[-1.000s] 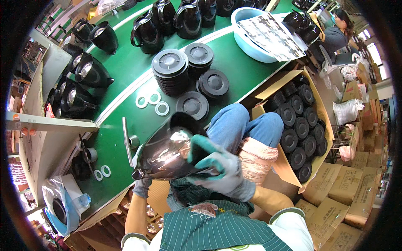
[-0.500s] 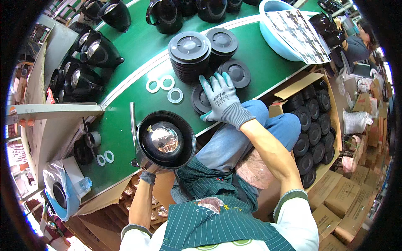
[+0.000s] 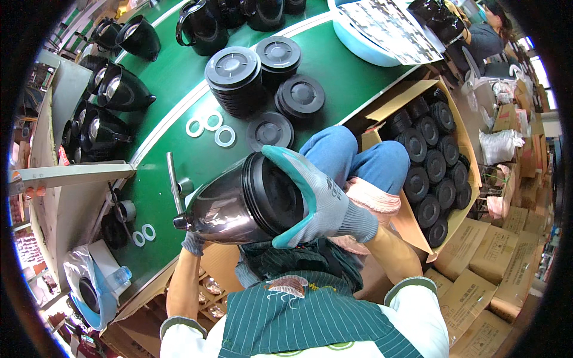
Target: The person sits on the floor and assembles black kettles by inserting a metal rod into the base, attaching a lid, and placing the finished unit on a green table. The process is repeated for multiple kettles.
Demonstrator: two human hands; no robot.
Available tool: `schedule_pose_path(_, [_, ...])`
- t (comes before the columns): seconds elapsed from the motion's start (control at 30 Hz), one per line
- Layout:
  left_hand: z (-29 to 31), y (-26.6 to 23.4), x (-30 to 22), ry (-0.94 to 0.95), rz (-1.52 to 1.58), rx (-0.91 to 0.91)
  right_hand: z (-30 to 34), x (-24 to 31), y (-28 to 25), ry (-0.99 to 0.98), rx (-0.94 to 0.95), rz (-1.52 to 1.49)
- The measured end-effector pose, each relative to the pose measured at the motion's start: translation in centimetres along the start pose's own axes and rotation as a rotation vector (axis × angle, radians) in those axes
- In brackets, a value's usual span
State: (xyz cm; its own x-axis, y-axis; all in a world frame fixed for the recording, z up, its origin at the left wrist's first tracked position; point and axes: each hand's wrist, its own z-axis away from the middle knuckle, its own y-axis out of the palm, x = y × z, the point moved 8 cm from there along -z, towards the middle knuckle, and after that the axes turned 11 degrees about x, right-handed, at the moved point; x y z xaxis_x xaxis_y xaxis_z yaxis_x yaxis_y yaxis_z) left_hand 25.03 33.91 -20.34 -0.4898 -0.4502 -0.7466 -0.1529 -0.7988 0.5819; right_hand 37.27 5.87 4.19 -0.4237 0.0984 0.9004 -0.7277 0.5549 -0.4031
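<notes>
A glossy black vacuum jug [image 3: 221,206] lies tilted over my lap, its wide end turned to the right. My left hand [image 3: 196,241] supports it from below; the jug hides its fingers, and only the glove's cuff shows. At the wide end my gloved right hand [image 3: 319,197] is curved around a black round base cover [image 3: 277,197], thumb and fingers on opposite sides of its rim. Whether the cover is fully seated cannot be told. Beyond, on the green table [image 3: 173,131], stand stacks of similar black covers [image 3: 233,74] and a single-looking cover [image 3: 270,131].
Several white rings [image 3: 225,136] lie by the covers. A metal rod [image 3: 174,179] rises left of the jug. More black jugs [image 3: 203,27] stand farther off, near a blue basin [image 3: 364,42]. An open carton [image 3: 471,173] of black covers is at right, beside my knees.
My right hand has come from the covers on the table to the jug, bringing a base cover onto its wide end. The jug has tipped, hiding the shiny dome inside. The whole view has shifted slightly.
</notes>
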Motion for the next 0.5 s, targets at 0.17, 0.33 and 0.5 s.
schedule_pose_path(0.17, [-0.2,2.2,-4.2,0.106,-0.246,-0.100,3.5,0.9,-0.7,0.014,-0.095,-0.051])
schedule_pose_path(0.33, [-0.5,9.1,-12.8,0.419,-0.905,-0.275,6.2,-0.2,-2.3,0.083,-0.181,-0.284])
schedule_pose_path(0.5, [0.2,15.8,-17.8,0.565,-1.283,-0.401,7.2,1.0,-4.1,-0.065,-0.209,-0.224])
